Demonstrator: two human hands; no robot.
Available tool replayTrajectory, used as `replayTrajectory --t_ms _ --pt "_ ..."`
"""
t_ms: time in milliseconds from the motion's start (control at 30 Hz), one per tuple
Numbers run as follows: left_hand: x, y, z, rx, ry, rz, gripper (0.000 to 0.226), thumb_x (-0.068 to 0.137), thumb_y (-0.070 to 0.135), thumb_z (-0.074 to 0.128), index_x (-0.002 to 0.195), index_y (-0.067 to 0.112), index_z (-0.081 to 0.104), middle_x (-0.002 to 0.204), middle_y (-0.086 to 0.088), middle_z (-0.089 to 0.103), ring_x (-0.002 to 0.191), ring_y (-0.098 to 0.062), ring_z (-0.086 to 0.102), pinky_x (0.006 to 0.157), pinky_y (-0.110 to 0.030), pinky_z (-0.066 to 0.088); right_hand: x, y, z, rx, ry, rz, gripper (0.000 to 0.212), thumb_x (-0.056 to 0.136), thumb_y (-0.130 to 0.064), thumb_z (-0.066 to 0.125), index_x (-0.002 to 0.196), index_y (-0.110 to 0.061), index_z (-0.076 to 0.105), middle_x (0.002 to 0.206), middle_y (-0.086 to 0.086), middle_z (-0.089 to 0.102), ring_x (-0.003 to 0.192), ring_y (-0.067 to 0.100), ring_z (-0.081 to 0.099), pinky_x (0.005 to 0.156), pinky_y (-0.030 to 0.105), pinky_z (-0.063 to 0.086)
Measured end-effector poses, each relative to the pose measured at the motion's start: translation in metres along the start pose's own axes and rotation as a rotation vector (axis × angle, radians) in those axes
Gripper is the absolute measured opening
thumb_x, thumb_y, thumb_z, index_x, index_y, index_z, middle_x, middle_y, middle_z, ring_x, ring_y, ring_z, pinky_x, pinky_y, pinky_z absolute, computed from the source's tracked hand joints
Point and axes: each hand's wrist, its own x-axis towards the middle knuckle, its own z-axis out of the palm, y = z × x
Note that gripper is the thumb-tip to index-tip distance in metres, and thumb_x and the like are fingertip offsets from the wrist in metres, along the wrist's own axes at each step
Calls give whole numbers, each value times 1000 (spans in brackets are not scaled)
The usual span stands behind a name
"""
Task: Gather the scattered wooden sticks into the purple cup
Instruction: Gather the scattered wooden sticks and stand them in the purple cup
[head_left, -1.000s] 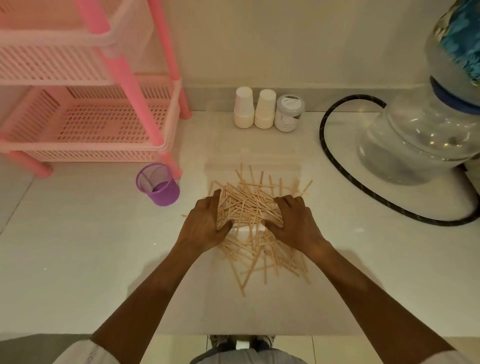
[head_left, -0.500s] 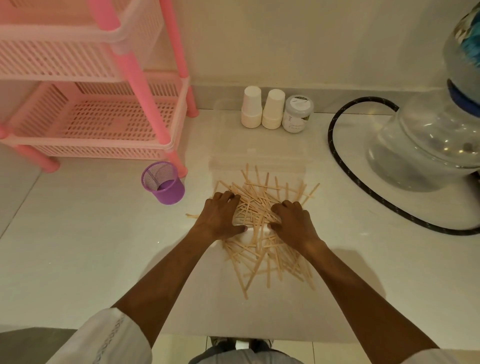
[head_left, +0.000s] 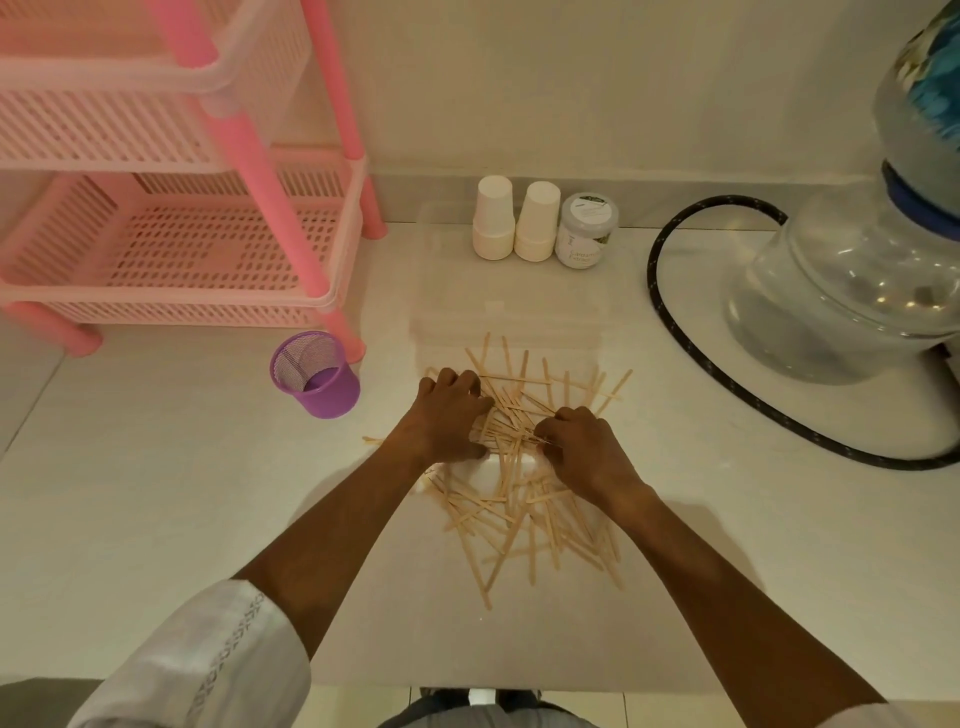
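Wooden sticks (head_left: 506, 486) lie heaped at centre. Left hand (head_left: 447, 421) and right hand (head_left: 584, 449) curl their fingers into the heap from opposite sides, gripping sticks, probably to bunch them. Purple cup (head_left: 318, 376) stands upright at ten o'clock, within reach.

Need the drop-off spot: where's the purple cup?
Head view, left of centre: the purple cup stands beside the pink rack's front leg, left of the wooden sticks.

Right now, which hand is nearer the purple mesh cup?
Left. The left hand rests on the scattered wooden sticks just right of the purple mesh cup; the right hand is farther right, across the pile.
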Motion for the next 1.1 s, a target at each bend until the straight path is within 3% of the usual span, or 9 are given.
replayTrajectory --t_ms 167,267,333,467,600,733,1100 --pt "-1 1 -3 18 12 31 40 87 51 65 122 31 69 128 2 53 122 -25 43 100 -41 35 2 6 -7 0 -11 21 30 100 -33 60 127 -21 67 115 0 66 110 25 59 90 39 51" --pt "-3 4 -4 46 18 48 31 94 44 60 117 29 72 122 2 58 115 -22 50 96 -38 37 4 4 -9 -44 -97 51 54 91 -55 66 132 -20 62 122 0 62 115 25 55 95 43 50" --pt "-4 5 -4 52 34 67 26 96 38 57 111 26 74 117 0 62 110 -22 54 90 -36 38 5 1 -8 -81 -140 59 61 87 -59 68 132 -20 60 125 1 58 116 25 53 96 43 49" --pt "-3 6 -4 3 18 94 25 96 30 59 109 17 75 113 -6 64 105 -24 58 83 -34 46 5 -3 -5 -164 -122 37 36 96 -39 62 125 -18 64 123 2 56 115 24 52 94 40 46" --pt "-2 7 0 -112 12 57 35 92 30 66 122 12 66 120 -6 58 114 -24 54 90 -37 53 4 -7 -6 -215 -102 27 21 101 -24 56 114 -15 70 117 4 62 114 25 55 93 40 48" --pt "-1 6 1 -150 8 45 44 89 33 69 127 12 62 125 -5 53 115 -23 51 91 -38 54 1 -7 -6 -210 -80 17 25 100 -11 49 109 -15 72 110 4 64 108 24 57 88 38 49" --pt "-3 12 -4 -158 -10 78 25 100 19 56 109 8 76 108 -8 61 98 -26 63 84 -38 52 -6 4 -14 -94 -40 23 25 100 -9 51 105 -13 75 104 3 63 106 21 57 78 37 55"
